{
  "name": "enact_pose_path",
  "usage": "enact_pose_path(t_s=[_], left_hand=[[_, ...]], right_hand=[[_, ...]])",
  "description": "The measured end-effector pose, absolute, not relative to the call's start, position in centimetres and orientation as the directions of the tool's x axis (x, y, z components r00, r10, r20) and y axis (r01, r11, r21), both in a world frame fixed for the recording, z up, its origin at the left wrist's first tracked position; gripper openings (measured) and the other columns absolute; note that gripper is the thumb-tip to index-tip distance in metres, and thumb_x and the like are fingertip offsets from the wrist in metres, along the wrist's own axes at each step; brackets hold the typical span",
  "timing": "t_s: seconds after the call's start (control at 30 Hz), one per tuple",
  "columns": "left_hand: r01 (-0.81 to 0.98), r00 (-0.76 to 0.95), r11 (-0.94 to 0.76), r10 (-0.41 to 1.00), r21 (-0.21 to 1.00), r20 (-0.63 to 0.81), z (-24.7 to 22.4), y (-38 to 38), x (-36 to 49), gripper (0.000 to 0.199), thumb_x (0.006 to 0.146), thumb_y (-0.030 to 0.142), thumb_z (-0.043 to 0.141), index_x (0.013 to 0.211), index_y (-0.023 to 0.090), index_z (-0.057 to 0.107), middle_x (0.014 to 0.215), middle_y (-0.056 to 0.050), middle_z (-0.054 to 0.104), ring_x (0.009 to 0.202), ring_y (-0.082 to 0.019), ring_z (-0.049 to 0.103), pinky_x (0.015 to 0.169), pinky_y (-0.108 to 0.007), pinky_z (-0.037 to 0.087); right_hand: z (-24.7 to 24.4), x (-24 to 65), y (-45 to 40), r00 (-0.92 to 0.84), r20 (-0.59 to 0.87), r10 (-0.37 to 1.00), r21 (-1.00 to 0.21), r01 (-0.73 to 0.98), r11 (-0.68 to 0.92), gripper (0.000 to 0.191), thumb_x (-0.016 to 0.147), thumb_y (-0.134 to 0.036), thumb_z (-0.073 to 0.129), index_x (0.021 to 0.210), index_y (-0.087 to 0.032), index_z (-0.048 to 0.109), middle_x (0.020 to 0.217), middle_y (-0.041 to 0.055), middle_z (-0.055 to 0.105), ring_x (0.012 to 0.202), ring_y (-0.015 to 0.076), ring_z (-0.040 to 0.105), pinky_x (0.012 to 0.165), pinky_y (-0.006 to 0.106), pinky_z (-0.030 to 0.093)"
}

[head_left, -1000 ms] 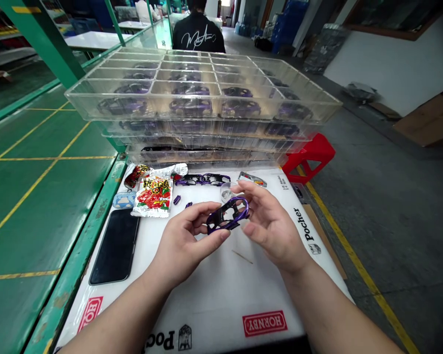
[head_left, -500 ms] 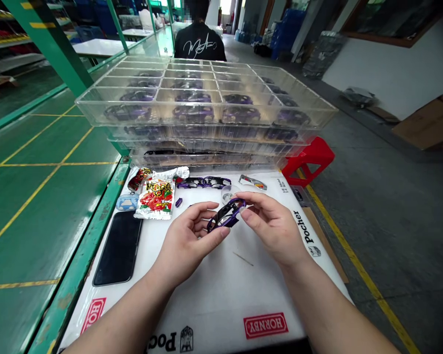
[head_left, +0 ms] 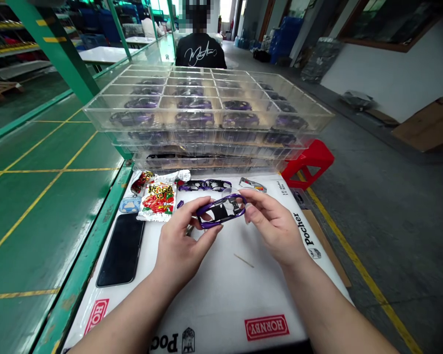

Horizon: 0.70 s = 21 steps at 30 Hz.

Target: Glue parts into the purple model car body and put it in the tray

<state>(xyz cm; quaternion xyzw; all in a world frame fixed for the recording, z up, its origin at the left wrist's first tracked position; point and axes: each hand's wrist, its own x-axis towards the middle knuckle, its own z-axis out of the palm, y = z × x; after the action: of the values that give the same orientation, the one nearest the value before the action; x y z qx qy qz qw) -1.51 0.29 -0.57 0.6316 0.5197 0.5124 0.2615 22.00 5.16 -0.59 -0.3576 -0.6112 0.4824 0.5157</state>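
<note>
Head view: car body (head_left: 219, 212) turned flat.

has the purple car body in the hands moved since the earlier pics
Yes, the purple model car body has shifted left, closer to the snack packet, and turned so it now lies lengthwise across the view.

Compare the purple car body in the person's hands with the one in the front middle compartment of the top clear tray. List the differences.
The held purple car body is up off the mat between the left hand and right hand; the tray car body lies in a compartment of the clear plastic tray, untouched. The held body shows its open window frames plainly, while the tray body is seen through plastic. Both are glossy purple with dark parts.
</note>
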Motion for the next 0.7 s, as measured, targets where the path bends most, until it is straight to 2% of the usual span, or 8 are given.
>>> enact_pose_path(t_s=[0.13,0.2,0.27,0.4,0.5,0.57,0.6,0.7], left_hand=[[0.510,0.009,-0.397,0.889,0.763,0.457,-0.4,0.2,-1.5,0.052,0.101,0.018,0.084,0.149,0.028,0.069,0.141,-0.009,0.082,0.112,-0.023,0.080,0.094,-0.036,0.067],[0.541,0.044,-0.430,0.873,0.723,0.486,-0.4,0.3,-1.4,0.051,0.103,0.016,0.081,0.150,0.028,0.068,0.143,-0.010,0.081,0.114,-0.023,0.080,0.094,-0.036,0.068],[0.563,0.059,-0.453,0.856,0.691,0.513,-0.5,0.3,-1.3,0.050,0.105,0.016,0.078,0.151,0.029,0.066,0.143,-0.010,0.080,0.119,-0.025,0.080,0.097,-0.038,0.068],[0.556,0.036,-0.460,0.845,0.692,0.533,-1.2,0.5,-1.3,0.065,0.107,0.019,0.073,0.167,0.036,0.053,0.165,-0.015,0.066,0.119,-0.026,0.079,0.091,-0.039,0.070],[0.511,-0.030,-0.399,0.877,0.761,0.480,-2.2,1.1,-1.4,0.083,0.103,0.025,0.076,0.176,0.039,0.039,0.179,-0.017,0.047,0.114,-0.024,0.078,0.084,-0.038,0.070],[0.495,-0.073,-0.332,0.905,0.803,0.420,-2.5,1.6,-1.4,0.073,0.104,0.032,0.072,0.172,0.033,0.045,0.166,-0.018,0.058,0.107,-0.024,0.078,0.083,-0.040,0.068],[0.502,-0.050,-0.289,0.931,0.815,0.361,-2.4,1.8,-1.4,0.063,0.105,0.035,0.069,0.166,0.029,0.053,0.149,-0.016,0.069,0.098,-0.024,0.077,0.083,-0.041,0.066],[0.589,0.142,-0.175,0.983,0.789,0.112,-1.7,1.8,-1.1,0.033,0.109,0.042,0.059,0.129,0.023,0.077,0.098,-0.007,0.078,0.083,-0.025,0.072,0.083,-0.042,0.058]], right_hand=[[-1.1,22.3,5.8,-0.242,0.139,0.960,-0.982,-0.155,0.103,0.033,0.109,-0.050,0.089,0.121,-0.020,0.081,0.087,0.0019,0.071,0.067,0.0127,0.059,0.060,0.022,0.049],[-1.4,22.4,6.2,-0.289,0.087,0.953,-0.986,-0.164,0.041,0.037,0.107,-0.053,0.091,0.112,-0.018,0.079,0.076,-0.0001,0.066,0.063,0.0128,0.057,0.059,0.021,0.048],[-1.6,22.4,6.5,-0.304,0.098,0.948,-0.992,-0.104,0.069,0.043,0.107,-0.058,0.089,0.110,-0.017,0.077,0.073,0.0010,0.067,0.062,0.0147,0.060,0.060,0.023,0.052],[-1.2,22.3,6.3,-0.181,0.300,0.937,-0.946,0.071,0.317,0.044,0.112,-0.062,0.078,0.111,-0.018,0.077,0.074,0.0039,0.071,0.060,0.0191,0.065,0.059,0.029,0.058],[-0.6,22.4,5.9,0.004,0.550,0.835,-0.818,0.204,0.538,0.030,0.113,-0.050,0.078,0.105,-0.021,0.081,0.086,0.0071,0.074,0.078,0.0242,0.073,0.075,0.037,0.063],[-0.5,22.6,5.7,0.126,0.692,0.711,-0.712,0.279,0.644,0.022,0.109,-0.047,0.082,0.105,-0.025,0.082,0.091,0.0077,0.076,0.091,0.0293,0.074,0.087,0.044,0.064],[-0.5,22.7,5.6,0.182,0.733,0.656,-0.676,0.305,0.671,0.020,0.108,-0.046,0.083,0.107,-0.026,0.082,0.092,0.0077,0.076,0.093,0.0306,0.074,0.089,0.047,0.064],[-0.4,22.5,5.3,0.309,0.747,0.588,-0.664,0.314,0.679,0.017,0.109,-0.043,0.082,0.109,-0.026,0.080,0.096,0.0063,0.074,0.085,0.0276,0.072,0.081,0.043,0.062]])
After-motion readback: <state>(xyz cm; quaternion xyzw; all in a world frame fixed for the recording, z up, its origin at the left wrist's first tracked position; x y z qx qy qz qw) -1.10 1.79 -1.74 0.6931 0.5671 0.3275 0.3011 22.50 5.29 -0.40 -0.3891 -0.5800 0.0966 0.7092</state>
